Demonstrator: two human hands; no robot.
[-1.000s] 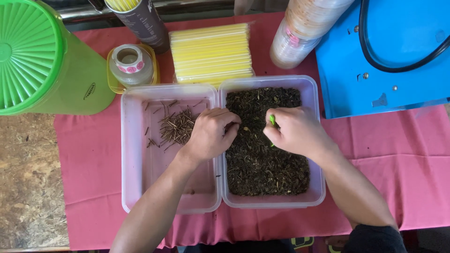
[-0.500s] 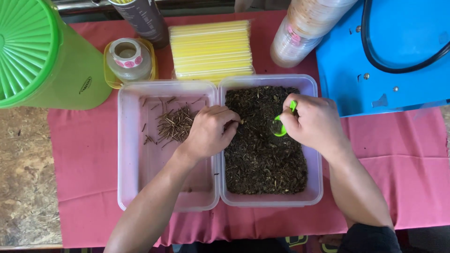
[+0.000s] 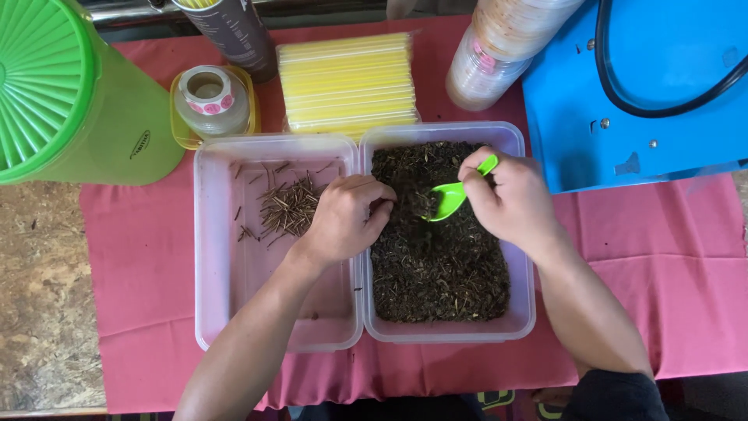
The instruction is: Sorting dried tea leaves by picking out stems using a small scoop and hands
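Green plastic marks the small scoop (image 3: pixel 448 196), which the right hand (image 3: pixel 510 199) pinches by its short handle, thumb and fingers (image 3: pixel 477 187) closed round it, the bowl lying on the dried leaf mix (image 3: pixel 436 249) near the middle of the right tub (image 3: pixel 523 304). The bowl points towards the other hand, so it seems held low and flat to push or spread the leaves rather than lift them. The left hand (image 3: pixel 343 218) rests across the shared rims of the two clear tubs, its fingers (image 3: pixel 379 212) curled inward and nearly closed at the edge of the dark mix; whether they nip a bit of stalk I cannot tell. Just behind its knuckles, in the left tub (image 3: pixel 214 257), lies a loose heap of thin brown stalks (image 3: pixel 290 209), apart from the leaves, which suggests the tubs stand side by side and touching so that picked pieces need only a short carry across. Both tubs sit on a pink cloth (image 3: pixel 148 281) over the bench. Behind them are a pack of yellow straws (image 3: pixel 347 82), a roll of round stickers (image 3: pixel 209 93), a tall green lidded jug (image 3: pixel 70 93), stacked cup lids (image 3: pixel 499 47) and a blue machine (image 3: pixel 639 86).
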